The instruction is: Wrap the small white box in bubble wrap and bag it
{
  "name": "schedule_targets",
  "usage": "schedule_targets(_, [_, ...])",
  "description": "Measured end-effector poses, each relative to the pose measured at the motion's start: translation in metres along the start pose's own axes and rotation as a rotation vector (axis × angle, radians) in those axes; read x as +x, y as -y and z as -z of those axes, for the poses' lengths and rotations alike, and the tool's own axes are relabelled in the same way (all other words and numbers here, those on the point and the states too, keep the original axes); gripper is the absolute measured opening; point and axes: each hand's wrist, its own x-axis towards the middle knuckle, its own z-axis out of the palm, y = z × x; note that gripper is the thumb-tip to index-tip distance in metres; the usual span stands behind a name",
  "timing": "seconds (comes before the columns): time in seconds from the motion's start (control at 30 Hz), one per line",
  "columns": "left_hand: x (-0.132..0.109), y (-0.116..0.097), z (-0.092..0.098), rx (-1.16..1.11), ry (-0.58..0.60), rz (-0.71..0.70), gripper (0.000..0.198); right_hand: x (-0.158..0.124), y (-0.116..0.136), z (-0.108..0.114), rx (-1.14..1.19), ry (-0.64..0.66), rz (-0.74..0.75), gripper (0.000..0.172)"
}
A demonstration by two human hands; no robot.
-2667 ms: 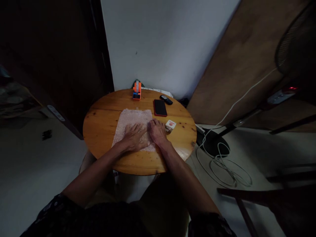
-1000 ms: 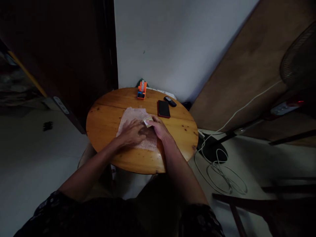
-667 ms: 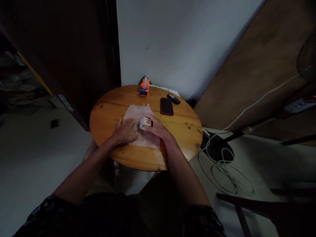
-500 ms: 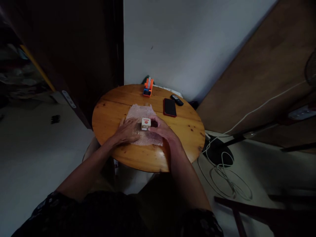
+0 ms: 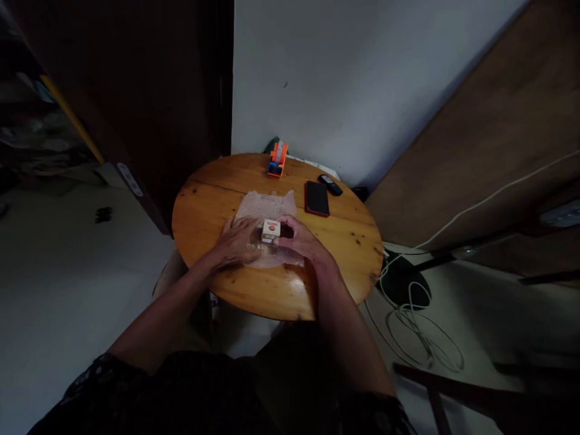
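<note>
A small white box (image 5: 271, 231) with a red mark on its top is over the middle of a sheet of bubble wrap (image 5: 261, 207). My right hand (image 5: 300, 237) grips the box from its right side, thumb near the front and fingers behind. Spread flat on the left part of the wrap is my left hand (image 5: 239, 241), its fingers apart and close to the box's left side. The wrap lies on a round wooden table (image 5: 254, 299). Whether the box rests on the wrap or is slightly raised, I cannot tell.
An orange tape dispenser (image 5: 277, 159) stands at the table's far edge. To the right lie a dark smartphone with a red edge (image 5: 316, 198) and a small black keypad phone (image 5: 330, 184). A pale cable (image 5: 414, 320) coils on the floor at the right.
The view has shifted slightly, moving the table a little to the right in the picture. The box is tilted a bit differently in my right hand. My left hand stays flat on the wrap.
</note>
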Motion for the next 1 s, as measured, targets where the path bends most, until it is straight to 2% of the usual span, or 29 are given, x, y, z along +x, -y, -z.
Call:
schedule_targets(0.23, [0.002,-0.004,0.000,-0.005,0.006,0.018,0.083,0.000,-0.004,0.000,-0.084,0.001,0.041,0.044])
schedule_targets(0.37, [-0.001,-0.001,0.014,-0.075,0.037,0.030,0.081,0.002,-0.009,-0.001,-0.110,-0.018,0.078,0.044])
schedule_targets(0.47, [-0.017,0.004,0.032,-0.109,0.086,-0.010,0.077,0.003,-0.008,-0.002,-0.113,-0.021,0.065,0.044])
schedule_targets(0.57, [-0.041,0.004,0.041,0.001,0.074,-0.077,0.076,0.004,-0.008,-0.003,-0.125,-0.034,0.073,0.045])
schedule_targets(0.63, [-0.056,-0.002,0.038,0.090,0.065,-0.081,0.071,0.005,-0.008,-0.003,-0.147,-0.044,0.088,0.045])
schedule_targets(0.73, [-0.067,-0.016,0.028,0.180,0.021,-0.107,0.049,0.006,-0.008,-0.003,-0.181,-0.058,0.100,0.042])
schedule_targets(0.87, [-0.065,-0.031,0.022,0.220,0.008,-0.146,0.028,0.006,-0.007,-0.004,-0.196,-0.072,0.114,0.040])
schedule_targets(1.0, [-0.058,-0.035,0.023,0.233,0.082,-0.150,0.021,0.007,-0.007,-0.004,-0.208,-0.076,0.092,0.043])
